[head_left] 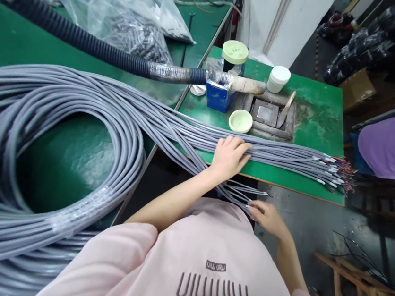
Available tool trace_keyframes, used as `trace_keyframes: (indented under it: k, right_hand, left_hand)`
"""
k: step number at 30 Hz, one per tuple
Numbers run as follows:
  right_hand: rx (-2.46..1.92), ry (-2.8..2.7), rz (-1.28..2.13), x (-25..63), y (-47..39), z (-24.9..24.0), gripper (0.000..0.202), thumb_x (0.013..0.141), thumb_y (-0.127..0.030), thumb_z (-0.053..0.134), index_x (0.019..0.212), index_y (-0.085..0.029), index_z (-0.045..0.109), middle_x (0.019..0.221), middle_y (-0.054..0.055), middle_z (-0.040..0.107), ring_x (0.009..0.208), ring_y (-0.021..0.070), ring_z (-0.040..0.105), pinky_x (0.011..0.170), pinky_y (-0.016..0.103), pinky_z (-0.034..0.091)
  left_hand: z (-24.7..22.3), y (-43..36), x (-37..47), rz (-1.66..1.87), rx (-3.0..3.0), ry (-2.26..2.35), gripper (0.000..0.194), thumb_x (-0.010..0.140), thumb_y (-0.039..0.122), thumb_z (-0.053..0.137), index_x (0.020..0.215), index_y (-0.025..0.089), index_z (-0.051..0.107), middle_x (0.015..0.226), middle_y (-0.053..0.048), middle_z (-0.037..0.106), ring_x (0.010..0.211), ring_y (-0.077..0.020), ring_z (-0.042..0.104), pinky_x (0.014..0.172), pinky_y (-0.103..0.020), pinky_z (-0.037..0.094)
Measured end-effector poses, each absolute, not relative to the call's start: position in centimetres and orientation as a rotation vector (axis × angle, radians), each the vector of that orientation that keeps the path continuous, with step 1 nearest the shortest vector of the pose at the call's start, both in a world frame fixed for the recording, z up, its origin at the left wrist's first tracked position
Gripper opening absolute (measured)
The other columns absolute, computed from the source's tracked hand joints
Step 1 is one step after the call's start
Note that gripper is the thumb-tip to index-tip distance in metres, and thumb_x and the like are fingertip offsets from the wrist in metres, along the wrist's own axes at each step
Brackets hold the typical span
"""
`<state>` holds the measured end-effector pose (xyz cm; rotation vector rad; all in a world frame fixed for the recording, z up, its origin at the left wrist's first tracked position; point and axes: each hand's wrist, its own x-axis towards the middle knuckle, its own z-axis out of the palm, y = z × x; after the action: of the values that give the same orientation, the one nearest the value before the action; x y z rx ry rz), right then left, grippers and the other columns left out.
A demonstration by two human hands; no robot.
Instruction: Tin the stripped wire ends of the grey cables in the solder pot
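Grey cables (282,153) run side by side from a large coil (121,130) on the left across the green table, their stripped ends showing coloured wires (346,177) at the right. My left hand (229,157) lies over the bundle near the table's front edge, fingers spread on the cables. Below that edge, a few loose cable ends (246,189) hang towards my body. At these lower ends my right hand (266,216) has its thumb and fingers closed on a grey cable.
Behind the bundle are a solder pot (267,113) with a scraper (286,109), a green lid (240,121), a blue box (218,96), a white jar (278,79) and a black hose (115,55). A person in purple (394,142) is at the right.
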<state>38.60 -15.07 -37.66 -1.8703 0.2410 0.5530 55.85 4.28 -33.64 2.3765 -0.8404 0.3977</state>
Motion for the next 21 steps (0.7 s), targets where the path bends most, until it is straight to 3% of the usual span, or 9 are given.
trace_keyframes:
  k: [5,10,15,21]
  right_hand:
    - [-1.551,0.163,0.557,43.8,-12.0,-35.5,0.035,0.082,-0.046,0.063,0.103,-0.018,0.068,0.082,0.005,0.072,0.065,0.0169,0.068,0.060,0.031,0.057]
    - [-1.240,0.198,0.225,47.7,-11.6,-32.4,0.043,0.081,-0.047,0.065,0.117,-0.024,0.059,0.097,0.005,0.072,0.066,0.0159,0.068,0.051,0.026,0.053]
    - [-1.267,0.266,-0.168,49.6,-15.0,-30.0,0.036,0.089,-0.055,0.047,0.106,-0.026,0.062,0.106,0.005,0.070,0.074,0.0154,0.067,0.052,0.025,0.050]
    - [-1.155,0.299,-0.754,49.5,-18.4,-27.9,0.020,0.091,-0.044,0.048,0.094,-0.035,0.066,0.091,-0.001,0.067,0.075,0.0151,0.063,0.058,0.030,0.051]
  left_hand:
    - [-33.9,4.4,57.9,0.367,2.350,-0.838,0.016,0.092,0.032,0.054,0.097,0.020,0.065,0.095,-0.007,0.066,0.091,-0.0240,0.053,0.074,-0.037,0.033]
    - [-32.5,4.9,56.7,0.413,2.167,-0.807,0.017,0.095,0.032,0.049,0.098,0.018,0.059,0.093,-0.006,0.066,0.089,-0.0208,0.056,0.079,-0.036,0.036]
    - [-31.2,5.7,55.2,0.478,2.033,-0.788,0.017,0.095,0.033,0.049,0.098,0.019,0.058,0.093,-0.005,0.067,0.092,-0.0194,0.059,0.083,-0.037,0.039]
    - [-31.3,6.3,55.1,0.468,1.963,-0.783,0.018,0.094,0.033,0.050,0.096,0.019,0.060,0.091,-0.006,0.069,0.089,-0.0179,0.060,0.083,-0.036,0.040]
